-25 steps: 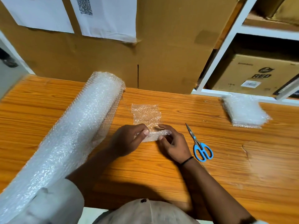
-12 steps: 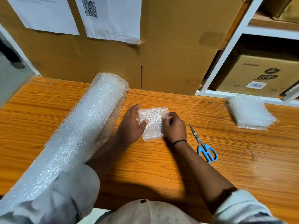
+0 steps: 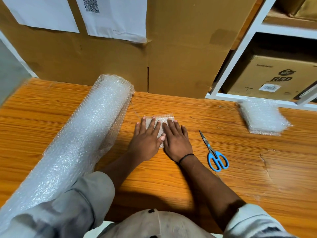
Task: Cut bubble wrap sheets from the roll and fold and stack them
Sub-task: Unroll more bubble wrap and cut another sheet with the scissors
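Folded sheet (image 3: 163,117) lay flat on the table (image 3: 257,177), centre, just right of the roll (image 3: 82,134), mostly hidden under both hands; only its far edge and a strip btwn the hands showed. Left hand (image 3: 145,141) was palm-down on the sheet's left part, fingers straight and spread, thumb out toward the other hand, gripping nothing, just pressing. Right hand (image 3: 176,140) did the same on the right part, flat w/ fingers extended, nothing pinched. The two hands sat side by side, thumb of the left nearly touching the right.

Diff vs 0.5 s ago: then both hands were at the sheet's sides w/ fingertips on its edges; now both palms were on top, flattening it. Vs 1 s ago: the sheet was then longer, near edge being lifted over; now it was doubled and smaller.

Roll lay diagonal from the near left to the far centre, its loose end on the table next to the left hand, no change in spot. Scissors (image 3: 214,152), blue handles, closed, lay right of the right hand, apart from it, tips pointing away, unmoved. Stack (image 3: 262,117) of folded sheets sat far right by the white shelf (image 3: 240,48), same place. Black band (image 3: 186,156) on the right wrist. Cardboard boxes (image 3: 180,57) stood behind the table, papers (image 3: 116,18) stuck on them.
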